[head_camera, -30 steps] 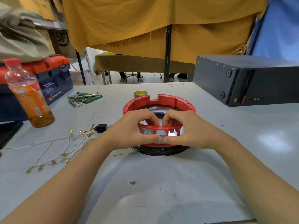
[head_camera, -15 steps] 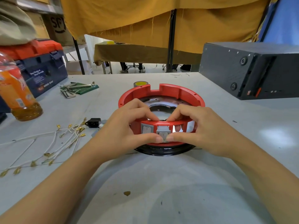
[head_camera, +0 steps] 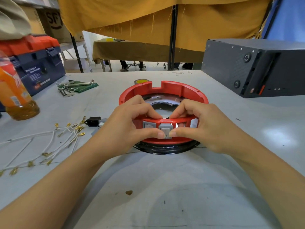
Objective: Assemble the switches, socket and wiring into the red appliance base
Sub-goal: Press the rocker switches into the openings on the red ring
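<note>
We log bright, even light; soft glare on the table [head_camera: 274, 134] at right; wide-angle bowing at edges; bottle [head_camera: 13, 90] blurred.

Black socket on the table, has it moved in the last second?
No. The black socket still lies just right of the gold wire terminals and left of the red base. Only the camera has shifted.

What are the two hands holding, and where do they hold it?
Both the left hand and right hand grip the red base by its near wall: thumbs press the middle grey switch, fingers curl over the rim.
</note>
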Motion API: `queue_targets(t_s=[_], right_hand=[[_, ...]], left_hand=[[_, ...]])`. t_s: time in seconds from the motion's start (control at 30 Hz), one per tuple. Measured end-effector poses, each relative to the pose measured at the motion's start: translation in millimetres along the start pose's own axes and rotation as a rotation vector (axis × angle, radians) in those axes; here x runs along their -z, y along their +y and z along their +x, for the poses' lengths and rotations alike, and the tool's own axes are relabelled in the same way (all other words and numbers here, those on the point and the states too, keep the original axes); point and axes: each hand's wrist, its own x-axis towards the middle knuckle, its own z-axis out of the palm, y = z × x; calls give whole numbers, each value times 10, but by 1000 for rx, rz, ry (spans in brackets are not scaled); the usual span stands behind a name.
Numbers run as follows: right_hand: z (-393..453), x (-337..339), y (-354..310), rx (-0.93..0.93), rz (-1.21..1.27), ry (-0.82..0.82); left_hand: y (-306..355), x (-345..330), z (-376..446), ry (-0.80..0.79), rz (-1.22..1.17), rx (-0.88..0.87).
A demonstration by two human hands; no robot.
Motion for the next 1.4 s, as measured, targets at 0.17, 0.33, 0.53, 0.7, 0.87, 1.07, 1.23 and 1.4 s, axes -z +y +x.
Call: queue_targets(t_s=[0.17,0.33,0.53,0.7,0.87,1.07,1.23,1.4], right_hand=[[-2,-1,0,-7,25,17],[1,-4,6,-3,10,27],[2,-13,16,27,-18,53],[-5,-11,18,33,-30,39],[-30,-29,1,62,-72,31],[-30,-83,5,71,-88,103],[-24,-90,13,92,-166,128],[-4,-96,29,93,-223,131]], left_hand=[[-6,2,3,-8,4,3],[-12,-6,6,3,11,0],[-11,-29,3,37,47,-24],[-15,-31,-20,53,54,-34],[-15,-13,-33,52,67,-45],[-3,-22,-29,87,67,-42],[-113,231,-32,205,20,3],[-368,460,-9,360,281,248]])
